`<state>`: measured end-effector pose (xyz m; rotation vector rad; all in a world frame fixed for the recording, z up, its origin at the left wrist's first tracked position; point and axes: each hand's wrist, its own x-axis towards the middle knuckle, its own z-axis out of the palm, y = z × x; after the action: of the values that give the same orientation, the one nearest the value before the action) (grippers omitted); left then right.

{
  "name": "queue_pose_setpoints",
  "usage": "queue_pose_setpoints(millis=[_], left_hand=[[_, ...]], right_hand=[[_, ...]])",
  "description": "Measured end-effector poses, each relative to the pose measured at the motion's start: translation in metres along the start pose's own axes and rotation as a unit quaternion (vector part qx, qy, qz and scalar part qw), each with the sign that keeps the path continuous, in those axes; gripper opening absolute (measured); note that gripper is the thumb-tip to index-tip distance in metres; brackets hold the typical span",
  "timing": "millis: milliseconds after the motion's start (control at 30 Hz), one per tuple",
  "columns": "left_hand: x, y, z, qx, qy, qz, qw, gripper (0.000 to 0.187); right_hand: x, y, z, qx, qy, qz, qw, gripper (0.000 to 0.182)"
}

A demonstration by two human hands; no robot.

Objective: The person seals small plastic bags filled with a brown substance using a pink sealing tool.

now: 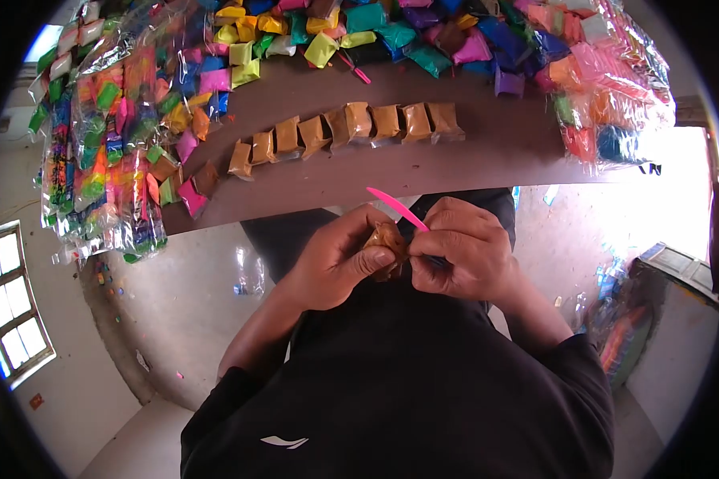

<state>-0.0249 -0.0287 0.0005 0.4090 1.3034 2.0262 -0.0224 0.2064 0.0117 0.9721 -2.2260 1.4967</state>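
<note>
- Dial centred on the held packet, 12 o'clock at the top: at 10 o'clock, a heap of colored packets was piled at the left side of the brown surface.
- From 10 to 1 o'clock, a row of brown packets lay in a shallow arc, well apart from the hands; working short of the surface's near edge seemed wise, so that no elbow or sleeve would disturb the line.
- At 9 o'clock, the left hand was closed on the packet, thumb on the near side; a steady pinch without hard squeezing probably suited something that looked soft.
- At the dial's centre, the brown packet sat crumpled and glossy between the hands, above the lap; whether its film was torn could not be told.
- Near 12 o'clock, the pink tool slanted past the packet, its free tip toward 10 o'clock; keeping that tip clear of the left fingers looked prudent.
- At 3 o'clock, the right hand gripped the tool, its fingertips against the packet's right end; small, controlled finger movements seemed best there.
- At 2 o'clock, farther out, clear-wrapped bundles lay on the surface.
</note>
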Motion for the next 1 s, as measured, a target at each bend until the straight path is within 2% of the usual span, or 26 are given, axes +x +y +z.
queue_pose_setpoints(millis=[67, 133, 167, 233, 267, 333, 367, 433, 467, 533, 567, 733, 833, 1000], left_hand=[[0.0, -0.001, -0.001, -0.022, -0.022, -0.006, 0.999, 0.026], [-0.001, -0.002, 0.002, 0.055, 0.028, 0.043, 0.997, 0.023], [0.0, -0.002, 0.004, 0.058, 0.028, 0.041, 0.997, 0.023], [0.0, -0.004, 0.01, 0.141, 0.115, 0.144, 0.973, 0.025], [-0.001, -0.005, 0.011, 0.145, 0.116, 0.141, 0.972, 0.025], [-0.005, -0.007, 0.012, 0.217, 0.129, 0.166, 0.953, 0.034], [-0.008, -0.007, 0.012, 0.219, 0.128, 0.162, 0.954, 0.034], [-0.008, -0.008, 0.012, 0.329, 0.127, 0.198, 0.915, 0.035], [-0.007, -0.009, 0.012, 0.329, 0.124, 0.197, 0.915, 0.035], [-0.007, -0.012, 0.013, 0.389, 0.151, 0.234, 0.878, 0.036], [-0.006, -0.013, 0.014, 0.39, 0.149, 0.232, 0.879, 0.036], [-0.004, -0.02, 0.016, 0.418, 0.174, 0.28, 0.847, 0.036], [-0.004, -0.023, 0.019, 0.437, 0.188, 0.294, 0.829, 0.036], [-0.005, -0.023, 0.022, 0.434, 0.19, 0.293, 0.831, 0.034]], right_hand=[[0.0, 0.0, -0.001, -0.002, -0.003, -0.007, 1.0, 0.025], [-0.001, -0.003, -0.003, 0.024, 0.02, 0.021, 0.999, 0.014], [0.001, -0.005, -0.005, 0.026, 0.022, 0.02, 0.999, 0.014], [0.003, -0.014, -0.01, 0.055, 0.067, 0.091, 0.992, 0.015], [0.001, -0.019, -0.007, 0.059, 0.07, 0.09, 0.992, 0.015], [-0.007, -0.031, 0.0, 0.121, 0.069, 0.204, 0.969, 0.02], [-0.01, -0.038, 0.004, 0.124, 0.072, 0.206, 0.968, 0.02], [-0.012, -0.046, 0.009, 0.207, 0.079, 0.3, 0.928, 0.026], [-0.013, -0.044, 0.008, 0.207, 0.082, 0.301, 0.927, 0.026], [-0.015, -0.039, 0.007, 0.15, -0.001, 0.26, 0.954, 0.026], [-0.017, -0.039, 0.011, 0.154, 0.027, 0.252, 0.955, 0.022], [-0.014, -0.039, 0.007, 0.167, 0.028, 0.254, 0.952, 0.011], [-0.013, -0.041, 0.011, 0.154, 0.044, 0.281, 0.946, 0.011], [-0.011, -0.049, 0.019, 0.125, 0.056, 0.328, 0.935, 0.014]])
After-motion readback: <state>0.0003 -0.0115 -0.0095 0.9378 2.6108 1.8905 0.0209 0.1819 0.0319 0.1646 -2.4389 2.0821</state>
